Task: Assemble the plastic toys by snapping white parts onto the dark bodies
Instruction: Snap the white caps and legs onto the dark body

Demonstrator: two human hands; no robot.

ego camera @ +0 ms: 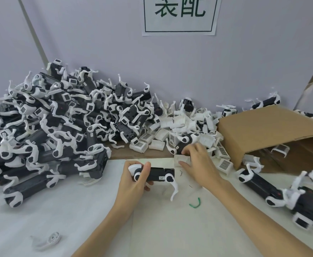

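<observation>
A grey wall (244, 62) runs behind the table (77, 219), with a white sign (179, 15) in green characters taped to it. The biggest thing on the table is the pile (50, 127) of dark toy bodies with white legs, heaped at the left against the wall. At right a cardboard box (274, 134) lies tipped on its side, opening toward the person. Between pile and box lies a heap of white parts (181, 123), many bearing barcode labels. More toys (263, 186) lie at the right edge, below the box.

Near the table's middle, the left hand (133, 184) grips a dark body (159, 175) by its left end, thumb over the top, fingers curled beneath; a white leg hangs from its right end. Just beyond, the right hand (200, 164) reaches into the near edge of the heap and pinches a white part (181, 159), though blur makes its shape uncertain. A loose leg (48, 240) lies at lower left, and a green scrap (195, 203) sits below the body.
</observation>
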